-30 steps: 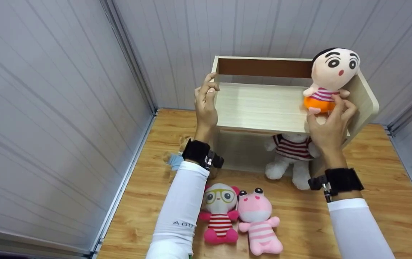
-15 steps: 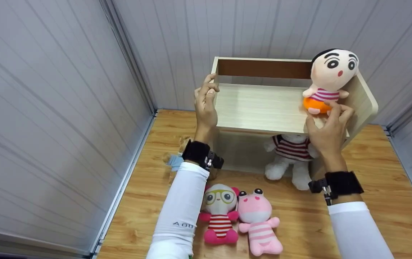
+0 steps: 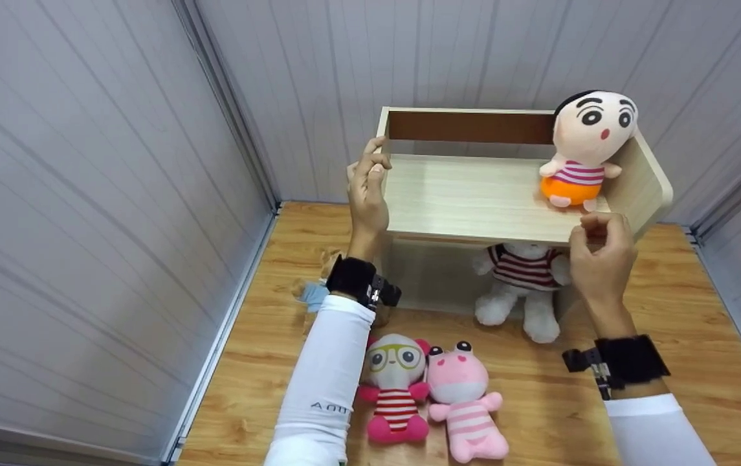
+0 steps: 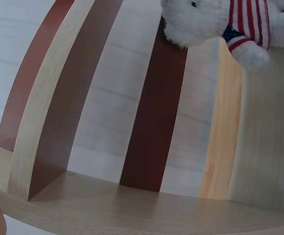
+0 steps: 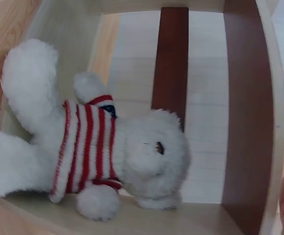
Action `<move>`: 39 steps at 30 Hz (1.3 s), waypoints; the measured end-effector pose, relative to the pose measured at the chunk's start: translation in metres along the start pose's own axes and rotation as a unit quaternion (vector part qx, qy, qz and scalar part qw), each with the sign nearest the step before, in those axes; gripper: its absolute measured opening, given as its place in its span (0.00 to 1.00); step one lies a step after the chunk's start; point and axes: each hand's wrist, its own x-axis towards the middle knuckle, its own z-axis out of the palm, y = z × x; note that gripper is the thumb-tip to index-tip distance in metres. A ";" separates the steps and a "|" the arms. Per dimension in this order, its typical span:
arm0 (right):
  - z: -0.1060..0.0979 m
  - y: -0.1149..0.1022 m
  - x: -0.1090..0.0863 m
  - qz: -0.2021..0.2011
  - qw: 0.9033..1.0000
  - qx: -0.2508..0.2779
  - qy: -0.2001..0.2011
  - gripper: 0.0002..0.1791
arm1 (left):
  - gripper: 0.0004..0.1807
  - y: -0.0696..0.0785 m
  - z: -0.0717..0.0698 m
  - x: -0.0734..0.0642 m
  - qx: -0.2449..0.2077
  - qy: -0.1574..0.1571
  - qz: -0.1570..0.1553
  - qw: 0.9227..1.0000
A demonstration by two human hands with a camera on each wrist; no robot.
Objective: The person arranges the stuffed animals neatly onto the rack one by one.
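Observation:
A light-wood two-tier shelf (image 3: pixel 467 197) stands against the back wall. My left hand (image 3: pixel 368 197) grips its left side panel, fingers bent over the front edge. On the top board, at the right end, a plush boy doll (image 3: pixel 597 133) with a striped shirt and orange shorts sits upright. Just in front of and below the doll is my right hand (image 3: pixel 605 259), thumb and fingers loosely curved with nothing between them, apart from the doll. The lower tier holds a white teddy bear (image 5: pixel 90 147) in a red-and-white striped sweater, sitting at the right side.
On the wooden floor in front lie a pink-and-red panda plush (image 3: pixel 397 388) and a pink frog plush (image 3: pixel 467 401), side by side. A brown plush with a blue garment (image 3: pixel 314 294) is partly hidden behind the left forearm. Corrugated walls (image 3: pixel 98 194) enclose the area.
My right hand has let go of the boy doll and drawn back down toward the shelf's front edge. The doll stays on the top board. The left hand keeps its place.

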 end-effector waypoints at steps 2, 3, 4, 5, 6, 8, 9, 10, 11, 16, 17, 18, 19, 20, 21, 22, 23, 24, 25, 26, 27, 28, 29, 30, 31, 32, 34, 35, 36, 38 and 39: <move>-0.005 -0.016 0.000 -0.020 0.999 0.010 0.042 0.10 | 0.15 0.000 0.000 -0.001 0.000 -0.002 -0.003 1.000; -0.007 -0.023 0.001 -0.032 0.997 0.016 0.066 0.09 | 0.15 0.000 0.000 -0.001 -0.002 -0.003 -0.005 1.000; -0.009 -0.030 0.004 -0.044 0.995 0.022 0.088 0.09 | 0.15 0.000 0.000 -0.001 -0.004 -0.005 -0.006 1.000; -0.012 -0.037 0.008 -0.057 0.992 0.023 0.109 0.08 | 0.15 -0.001 0.001 -0.001 -0.005 -0.005 -0.006 1.000; -0.014 -0.040 0.014 -0.066 0.990 0.020 0.124 0.07 | 0.15 -0.001 0.001 -0.001 -0.004 -0.006 -0.005 1.000; -0.019 -0.039 0.029 -0.065 0.988 0.001 0.137 0.10 | 0.15 -0.001 0.001 -0.001 -0.008 -0.005 -0.007 1.000; -0.022 -0.037 0.037 -0.056 0.989 -0.016 0.134 0.12 | 0.15 -0.001 0.001 -0.001 -0.007 -0.004 -0.007 1.000; -0.024 -0.034 0.045 -0.043 0.991 -0.035 0.124 0.15 | 0.15 -0.001 0.001 -0.001 -0.005 -0.003 -0.006 1.000; -0.027 -0.028 0.053 -0.027 0.992 -0.058 0.112 0.18 | 0.15 -0.001 0.001 -0.001 -0.003 -0.002 -0.004 1.000; -0.035 -0.005 0.078 0.095 0.984 -0.154 0.006 0.29 | 0.17 -0.001 0.001 -0.001 0.000 -0.002 0.006 1.000; -0.036 -0.002 0.080 0.108 0.980 -0.168 -0.016 0.30 | 0.17 -0.001 0.002 -0.001 0.000 -0.002 0.008 1.000; -0.037 0.001 0.082 0.118 0.976 -0.181 -0.035 0.29 | 0.17 -0.001 0.002 -0.001 0.000 -0.002 0.008 1.000; -0.037 0.003 0.082 0.119 0.973 -0.192 -0.050 0.29 | 0.17 0.000 0.002 -0.001 -0.001 -0.002 0.008 1.000; -0.038 0.006 0.082 0.112 0.971 -0.202 -0.060 0.28 | 0.17 0.000 0.003 -0.002 -0.001 -0.001 0.008 1.000; -0.039 0.008 0.082 0.099 0.971 -0.208 -0.062 0.27 | 0.17 0.000 0.003 -0.002 -0.002 -0.001 0.009 1.000; -0.040 0.010 0.082 0.083 0.972 -0.212 -0.057 0.26 | 0.17 0.000 0.003 -0.002 -0.003 0.000 0.010 1.000; -0.040 0.011 0.082 0.074 0.971 -0.220 -0.053 0.26 | 0.17 0.000 0.003 -0.002 -0.004 0.000 0.010 1.000; -0.040 0.012 0.082 0.065 0.971 -0.226 -0.047 0.25 | 0.17 0.000 0.004 -0.002 -0.005 -0.001 0.010 1.000; -0.041 0.013 0.082 0.056 0.970 -0.232 -0.039 0.25 | 0.17 0.000 0.004 -0.001 -0.006 -0.002 0.009 1.000; -0.041 0.014 0.082 0.047 0.970 -0.237 -0.031 0.24 | 0.17 0.001 0.004 -0.001 -0.006 -0.003 0.007 1.000; -0.040 0.015 0.082 0.039 0.969 -0.242 -0.023 0.24 | 0.16 0.001 0.005 -0.002 -0.006 -0.005 0.005 1.000; -0.040 0.016 0.082 0.032 0.969 -0.246 -0.016 0.24 | 0.16 0.001 0.005 -0.002 -0.006 -0.007 0.003 1.000; -0.039 0.017 0.082 0.023 0.968 -0.250 -0.008 0.23 | 0.16 0.001 0.005 -0.002 -0.008 -0.008 0.002 1.000; -0.039 0.018 0.083 0.013 0.968 -0.252 0.000 0.23 | 0.16 0.000 0.005 -0.002 -0.008 -0.008 0.002 1.000; -0.038 0.019 0.083 0.002 0.967 -0.255 0.008 0.22 | 0.17 0.000 0.005 -0.002 -0.008 -0.008 0.002 1.000; -0.036 0.020 0.083 -0.009 0.967 -0.255 0.015 0.22 | 0.17 -0.001 0.004 -0.001 -0.007 -0.006 0.003 1.000; -0.034 0.021 0.083 -0.025 0.966 -0.255 0.026 0.22 | 0.17 -0.001 0.003 -0.001 -0.006 -0.002 0.004 1.000; -0.032 0.022 0.083 -0.032 0.966 -0.254 0.030 0.21 | 0.17 -0.001 0.002 0.000 -0.006 0.000 0.005 1.000; -0.030 0.022 0.083 -0.037 0.966 -0.253 0.034 0.21 | 0.17 -0.001 0.001 0.000 -0.005 0.001 0.005 1.000; -0.027 0.023 0.083 -0.042 0.967 -0.248 0.041 0.21 | 0.17 -0.001 0.000 0.001 -0.003 0.001 0.004 1.000; -0.026 0.023 0.083 -0.043 0.967 -0.245 0.045 0.21 | 0.17 0.000 -0.001 0.001 -0.003 0.000 0.003 1.000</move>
